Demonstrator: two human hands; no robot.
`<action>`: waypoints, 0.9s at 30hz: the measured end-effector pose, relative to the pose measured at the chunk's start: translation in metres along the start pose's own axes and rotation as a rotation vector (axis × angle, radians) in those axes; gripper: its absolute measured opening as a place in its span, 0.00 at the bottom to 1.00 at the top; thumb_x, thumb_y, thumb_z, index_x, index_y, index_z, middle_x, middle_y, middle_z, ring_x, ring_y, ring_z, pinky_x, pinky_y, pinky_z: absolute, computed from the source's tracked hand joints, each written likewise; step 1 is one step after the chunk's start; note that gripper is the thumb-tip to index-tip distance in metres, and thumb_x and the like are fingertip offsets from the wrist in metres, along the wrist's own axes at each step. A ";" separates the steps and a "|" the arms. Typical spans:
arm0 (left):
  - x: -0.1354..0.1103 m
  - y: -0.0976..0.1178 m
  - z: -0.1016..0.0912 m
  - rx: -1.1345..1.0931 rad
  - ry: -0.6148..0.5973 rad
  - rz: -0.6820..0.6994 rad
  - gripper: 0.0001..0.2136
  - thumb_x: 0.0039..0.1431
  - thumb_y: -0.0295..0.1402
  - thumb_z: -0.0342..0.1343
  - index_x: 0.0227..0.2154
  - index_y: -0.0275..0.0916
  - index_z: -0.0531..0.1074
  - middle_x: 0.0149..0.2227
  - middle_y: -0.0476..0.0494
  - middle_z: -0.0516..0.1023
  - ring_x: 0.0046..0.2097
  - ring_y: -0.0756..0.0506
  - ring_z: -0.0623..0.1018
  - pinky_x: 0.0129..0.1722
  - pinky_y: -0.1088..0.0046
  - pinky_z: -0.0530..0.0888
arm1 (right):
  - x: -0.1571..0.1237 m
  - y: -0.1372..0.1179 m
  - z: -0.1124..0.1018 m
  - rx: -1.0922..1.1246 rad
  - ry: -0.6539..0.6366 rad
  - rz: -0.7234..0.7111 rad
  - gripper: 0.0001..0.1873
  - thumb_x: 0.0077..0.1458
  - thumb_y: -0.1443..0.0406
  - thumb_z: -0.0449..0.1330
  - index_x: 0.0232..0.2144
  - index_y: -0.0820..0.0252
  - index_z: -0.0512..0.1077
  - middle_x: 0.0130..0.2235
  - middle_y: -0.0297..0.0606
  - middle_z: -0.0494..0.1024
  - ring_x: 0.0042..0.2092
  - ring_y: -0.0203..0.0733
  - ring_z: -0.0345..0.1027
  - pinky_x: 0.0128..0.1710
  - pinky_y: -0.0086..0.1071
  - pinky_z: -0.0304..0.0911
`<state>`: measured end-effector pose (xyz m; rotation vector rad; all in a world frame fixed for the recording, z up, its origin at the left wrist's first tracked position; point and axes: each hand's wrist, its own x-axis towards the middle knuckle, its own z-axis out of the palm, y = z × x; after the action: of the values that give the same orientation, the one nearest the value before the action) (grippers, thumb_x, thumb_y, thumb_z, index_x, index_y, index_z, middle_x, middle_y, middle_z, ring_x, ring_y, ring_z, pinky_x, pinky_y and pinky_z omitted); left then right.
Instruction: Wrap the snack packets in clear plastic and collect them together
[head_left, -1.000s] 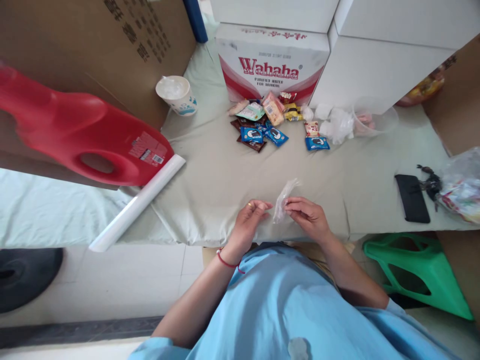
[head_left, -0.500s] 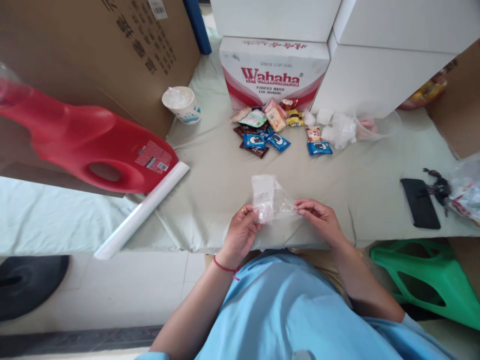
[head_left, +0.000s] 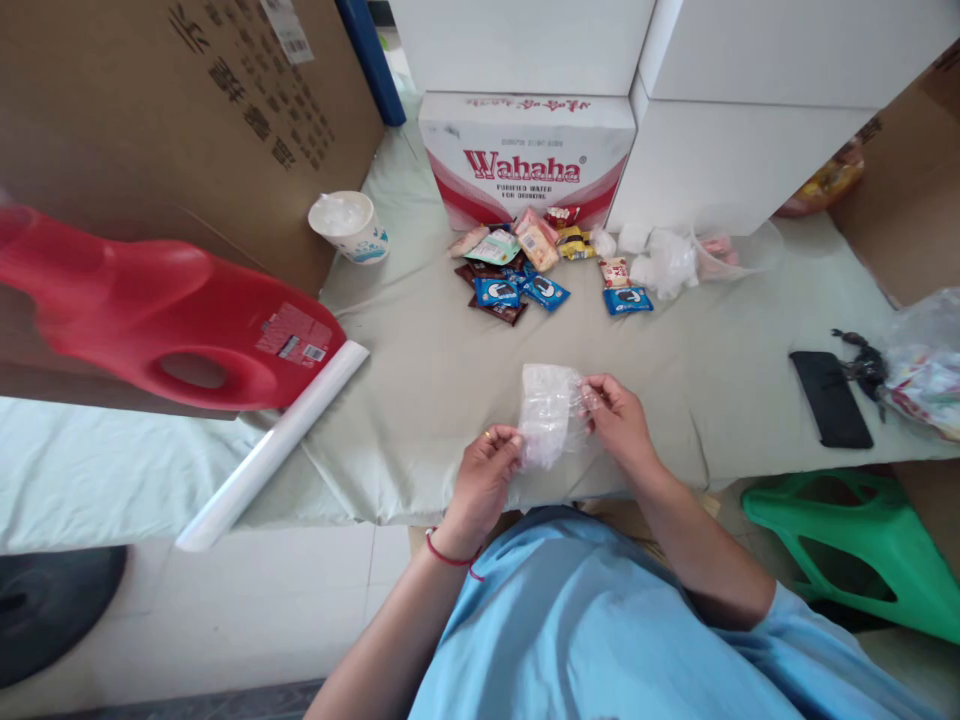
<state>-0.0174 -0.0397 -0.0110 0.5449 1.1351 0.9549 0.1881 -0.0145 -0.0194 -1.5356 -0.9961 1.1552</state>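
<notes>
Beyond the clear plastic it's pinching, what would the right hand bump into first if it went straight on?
Probably the snack pile, around its blue packets: the right hand angles forward and left, roughly toward them. Its height is unclear, so it might pass above.

- Pinches a crinkled clear plastic bag (head_left: 546, 415) with left hand (head_left: 481, 478) at lower left, right hand (head_left: 621, 422) at right edge.
- Faces wrapped snacks (head_left: 498, 292) piled before a Wahaha water carton (head_left: 525, 150).
- Has a red handled jug (head_left: 127, 300) and paper cup (head_left: 364, 240) to the left.
- Has a black phone (head_left: 831, 398) to the right.
</notes>
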 end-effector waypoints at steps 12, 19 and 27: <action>-0.003 -0.003 0.027 0.882 0.014 0.698 0.18 0.57 0.37 0.66 0.50 0.42 0.75 0.53 0.37 0.75 0.56 0.37 0.74 0.59 0.54 0.71 | -0.017 -0.022 0.009 0.228 0.044 0.112 0.20 0.49 0.48 0.67 0.34 0.54 0.69 0.23 0.24 0.65 0.19 0.31 0.51 0.19 0.28 0.46; 0.007 0.005 0.036 0.661 0.096 0.517 0.07 0.69 0.37 0.53 0.37 0.42 0.73 0.38 0.45 0.78 0.42 0.44 0.78 0.44 0.66 0.73 | -0.017 -0.036 -0.023 -0.071 -0.135 -0.100 0.15 0.49 0.55 0.70 0.36 0.56 0.75 0.27 0.29 0.70 0.28 0.35 0.61 0.29 0.30 0.58; 0.006 0.028 0.041 0.197 0.213 0.408 0.13 0.66 0.46 0.61 0.37 0.44 0.65 0.26 0.54 0.70 0.26 0.50 0.69 0.28 0.75 0.67 | -0.015 -0.037 -0.047 -0.679 0.027 -0.397 0.06 0.58 0.66 0.60 0.36 0.54 0.78 0.38 0.41 0.77 0.40 0.47 0.70 0.43 0.40 0.66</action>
<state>0.0114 -0.0163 0.0219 0.8732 1.3466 1.2823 0.2277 -0.0295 0.0249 -1.7365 -1.6964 0.5298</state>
